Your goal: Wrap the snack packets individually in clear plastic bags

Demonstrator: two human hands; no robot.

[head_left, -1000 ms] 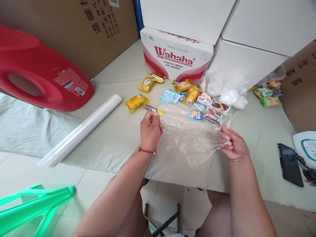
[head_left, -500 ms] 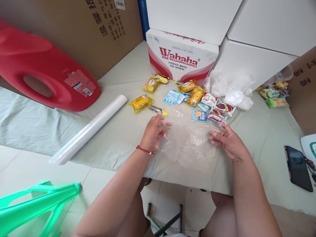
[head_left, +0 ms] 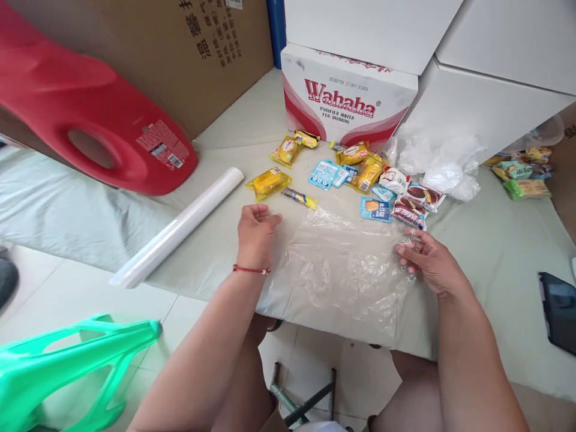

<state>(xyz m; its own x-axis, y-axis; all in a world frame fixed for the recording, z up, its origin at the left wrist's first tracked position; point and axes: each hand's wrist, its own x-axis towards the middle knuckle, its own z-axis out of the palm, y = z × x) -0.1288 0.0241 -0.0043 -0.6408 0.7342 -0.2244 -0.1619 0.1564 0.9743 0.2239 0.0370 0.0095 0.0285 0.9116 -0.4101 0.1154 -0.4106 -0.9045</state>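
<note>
A clear plastic bag [head_left: 342, 270] lies spread and wrinkled on the cloth in front of me. My right hand [head_left: 429, 258] pinches its right edge between thumb and fingers. Off the bag's left side, my left hand [head_left: 258, 234] hovers over the cloth, its fingers loosely bent and apart with nothing in them. Just beyond it are a yellow snack packet [head_left: 269, 182] and a slim stick packet [head_left: 299, 197]. Past the bag's far edge lie a blue snack packet [head_left: 376, 209] and a brown-and-white snack packet [head_left: 409, 211].
More yellow packets [head_left: 369, 173] lie before a Wahaha carton [head_left: 346, 96]. Crumpled clear bags [head_left: 443, 159] sit to their right. At the left are a plastic film roll [head_left: 180, 225], a red jug [head_left: 148, 126] and a green stool [head_left: 99, 354]. A phone [head_left: 560, 309] lies far right.
My left hand has moved left, away from the bag. The bag is spread flatter and wider, and my right hand stays at its right edge. The view has shifted slightly.
</note>
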